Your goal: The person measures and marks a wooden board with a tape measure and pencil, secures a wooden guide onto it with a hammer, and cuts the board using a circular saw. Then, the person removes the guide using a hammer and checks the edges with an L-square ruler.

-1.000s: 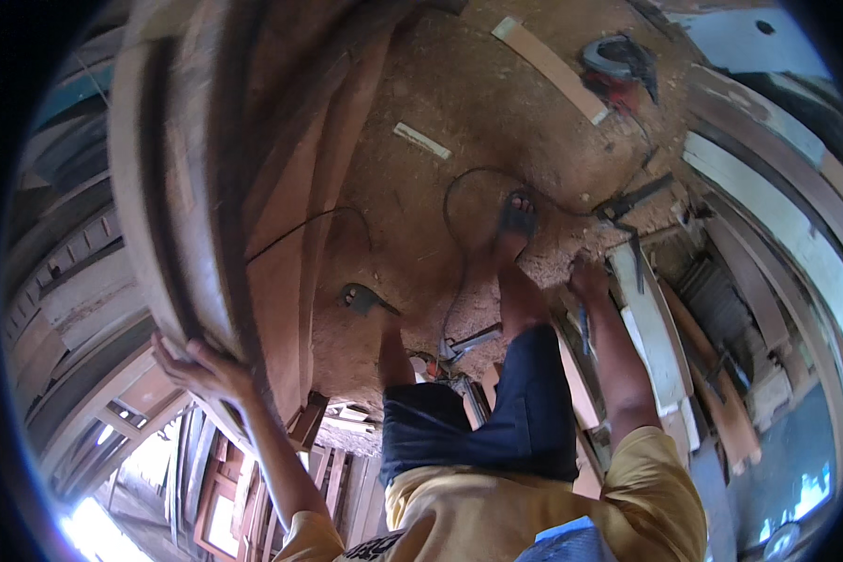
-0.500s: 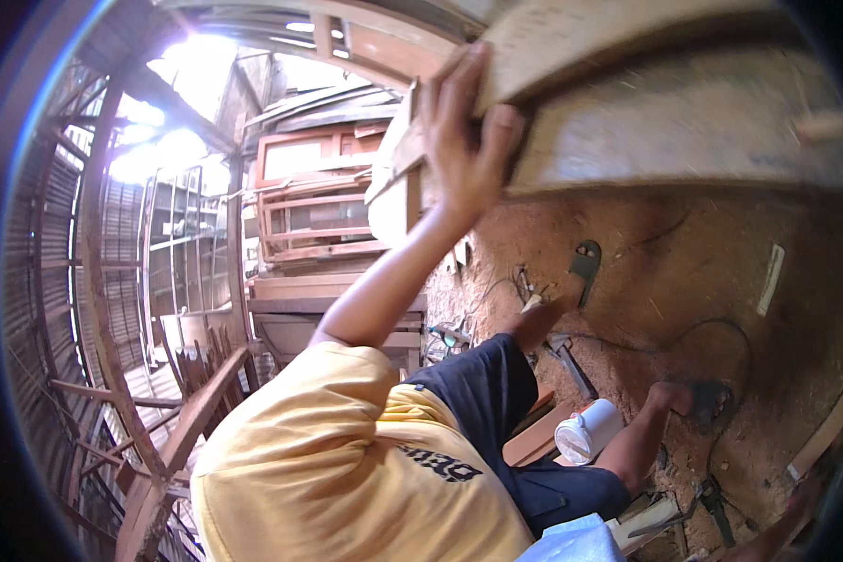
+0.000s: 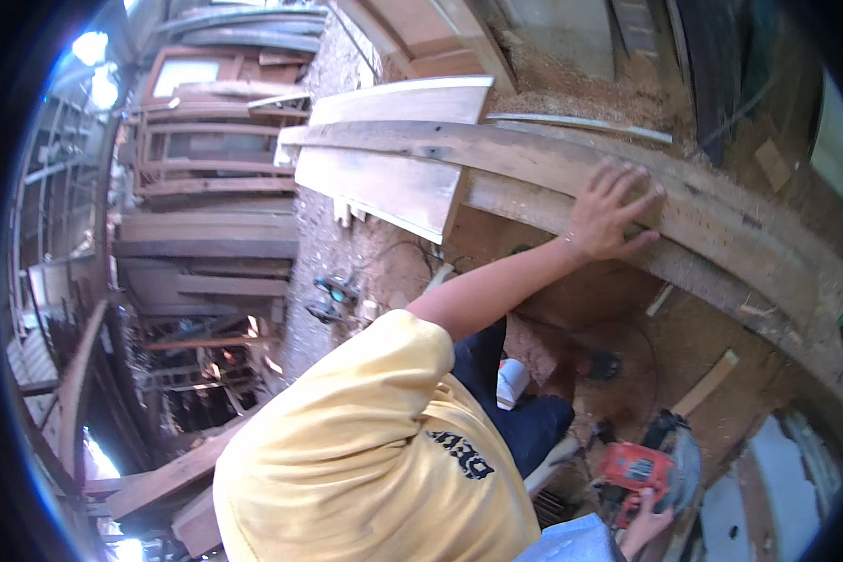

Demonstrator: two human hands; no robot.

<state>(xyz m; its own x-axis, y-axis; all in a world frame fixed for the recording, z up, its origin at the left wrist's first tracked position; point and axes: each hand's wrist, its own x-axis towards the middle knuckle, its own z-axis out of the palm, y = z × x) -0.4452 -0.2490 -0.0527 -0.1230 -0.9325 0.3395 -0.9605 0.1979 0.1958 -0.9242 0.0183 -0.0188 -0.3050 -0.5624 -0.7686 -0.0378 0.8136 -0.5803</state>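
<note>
red circular saw [image 3: 635,465] in hand, a worker in a yellow shirt [image 3: 337,440] and dark shorts [image 3: 539,426] reaches across a woodworking space; the tool is at the near right, its rounded grey guard [image 3: 687,468] on the right side. a white cylindrical tub [image 3: 512,384] shows close against the shorts, left of the saw and slightly farther off; it is partly hidden, and what it contains cannot be seen. the right hand [image 3: 643,525] is clamped on the near end of the saw's red body, fingers curled round it. the left hand [image 3: 604,220] is spread, palm down and fingers fanned apart, on a long wooden plank [image 3: 515,155] that runs from the far left toward the right. near the plank's left end, a pale board [image 3: 375,192] shows beneath it on both the near and far sides. wooden frames [image 3: 211,181] are stacked at the far left, and a tool with teal parts [image 3: 335,288] lies on the ground left of the outstretched arm.
</note>
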